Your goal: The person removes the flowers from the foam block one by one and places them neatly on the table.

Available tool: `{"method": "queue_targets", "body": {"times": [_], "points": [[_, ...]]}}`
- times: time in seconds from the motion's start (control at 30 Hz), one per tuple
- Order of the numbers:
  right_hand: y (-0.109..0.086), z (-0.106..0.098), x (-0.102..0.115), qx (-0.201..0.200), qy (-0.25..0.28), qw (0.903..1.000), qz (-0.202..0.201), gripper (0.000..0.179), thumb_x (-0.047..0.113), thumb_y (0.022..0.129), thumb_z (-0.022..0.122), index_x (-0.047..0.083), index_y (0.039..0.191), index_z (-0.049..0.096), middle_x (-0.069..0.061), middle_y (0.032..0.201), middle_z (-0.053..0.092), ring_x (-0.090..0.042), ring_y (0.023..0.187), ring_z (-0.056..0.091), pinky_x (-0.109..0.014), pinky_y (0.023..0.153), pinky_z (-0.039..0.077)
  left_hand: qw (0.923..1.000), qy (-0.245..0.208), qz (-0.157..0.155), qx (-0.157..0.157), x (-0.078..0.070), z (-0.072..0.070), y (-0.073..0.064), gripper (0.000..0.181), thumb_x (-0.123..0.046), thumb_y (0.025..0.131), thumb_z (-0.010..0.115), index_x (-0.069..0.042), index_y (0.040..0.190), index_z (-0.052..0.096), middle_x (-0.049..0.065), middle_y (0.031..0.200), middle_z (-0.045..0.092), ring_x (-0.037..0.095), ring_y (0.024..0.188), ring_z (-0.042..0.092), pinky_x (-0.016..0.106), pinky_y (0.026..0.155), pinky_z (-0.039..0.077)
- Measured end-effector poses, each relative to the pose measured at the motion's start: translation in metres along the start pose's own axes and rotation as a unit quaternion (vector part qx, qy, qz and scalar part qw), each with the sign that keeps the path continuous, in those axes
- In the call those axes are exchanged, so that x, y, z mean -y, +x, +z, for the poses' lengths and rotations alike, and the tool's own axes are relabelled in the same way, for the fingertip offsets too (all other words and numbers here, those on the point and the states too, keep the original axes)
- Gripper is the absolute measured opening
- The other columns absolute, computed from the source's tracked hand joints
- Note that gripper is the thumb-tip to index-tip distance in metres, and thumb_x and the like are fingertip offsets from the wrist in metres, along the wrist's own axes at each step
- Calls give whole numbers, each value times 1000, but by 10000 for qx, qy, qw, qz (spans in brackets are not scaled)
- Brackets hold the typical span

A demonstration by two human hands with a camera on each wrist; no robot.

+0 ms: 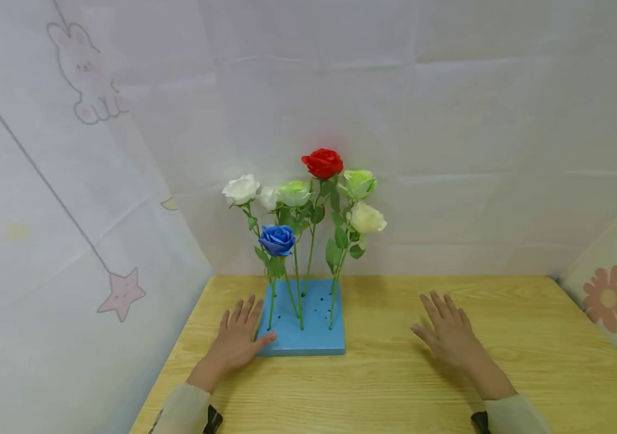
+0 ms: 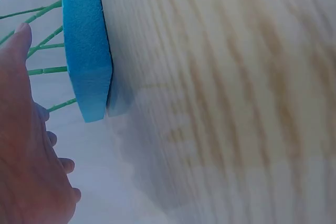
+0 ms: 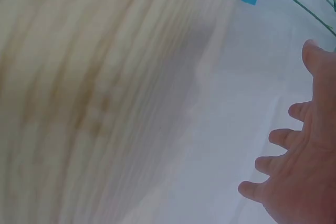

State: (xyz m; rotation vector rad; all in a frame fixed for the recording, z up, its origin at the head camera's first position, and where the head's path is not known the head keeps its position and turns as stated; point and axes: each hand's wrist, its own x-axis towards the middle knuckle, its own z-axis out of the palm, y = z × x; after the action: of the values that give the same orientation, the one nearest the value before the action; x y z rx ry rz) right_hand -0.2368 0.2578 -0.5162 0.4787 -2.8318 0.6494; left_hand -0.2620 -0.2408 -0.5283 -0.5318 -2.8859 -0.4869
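Note:
A blue foam block [image 1: 308, 345] with small holes lies on the wooden table, and several artificial roses stand in it by their green stems. Among them are a blue rose [image 1: 278, 240] at the front left, a red rose [image 1: 323, 163] highest at the back, a white rose [image 1: 241, 189] at the left and a cream rose [image 1: 366, 217] at the right. My left hand [image 1: 236, 339] is spread beside the block's left edge, its thumb over the front left corner; contact is unclear. My right hand [image 1: 451, 337], fingers extended, hovers over the table to the right, apart from the block, holding nothing.
The wooden table [image 1: 384, 386] reaches back to a pale cloth wall [image 1: 476, 150]. Another printed cloth wall [image 1: 43, 241] borders the left side, and one with a flower print [image 1: 608, 298] stands at the right.

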Motion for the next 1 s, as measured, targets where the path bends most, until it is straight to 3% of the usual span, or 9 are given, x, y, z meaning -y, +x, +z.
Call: {"method": "queue_targets", "body": {"times": [0.37,0.73,1.0], "points": [[12,9,20,87,414,9991,67,78,50,105,51,6,162,22,-26,166,15,-52,151,6,-77,111,9,9993,-65,-83,356,11,27,8,96,-73,95,46,-11,163,21,15,169,14,47,152,18,73,115,11],[30,23,36,-13,589,9981,-179,74,44,106,51,2,160,24,-28,164,20,-54,149,13,-75,112,15,9962,131,-114,851,8,27,14,98,-80,94,38,-16,164,14,9,171,6,42,154,13,68,118,8],[41,34,46,58,1367,9905,-111,73,43,107,50,2,161,22,-28,164,19,-53,148,17,-75,110,22,9951,158,-130,966,11,31,19,98,-80,94,38,-16,164,16,8,171,7,42,154,13,68,118,8]]}}
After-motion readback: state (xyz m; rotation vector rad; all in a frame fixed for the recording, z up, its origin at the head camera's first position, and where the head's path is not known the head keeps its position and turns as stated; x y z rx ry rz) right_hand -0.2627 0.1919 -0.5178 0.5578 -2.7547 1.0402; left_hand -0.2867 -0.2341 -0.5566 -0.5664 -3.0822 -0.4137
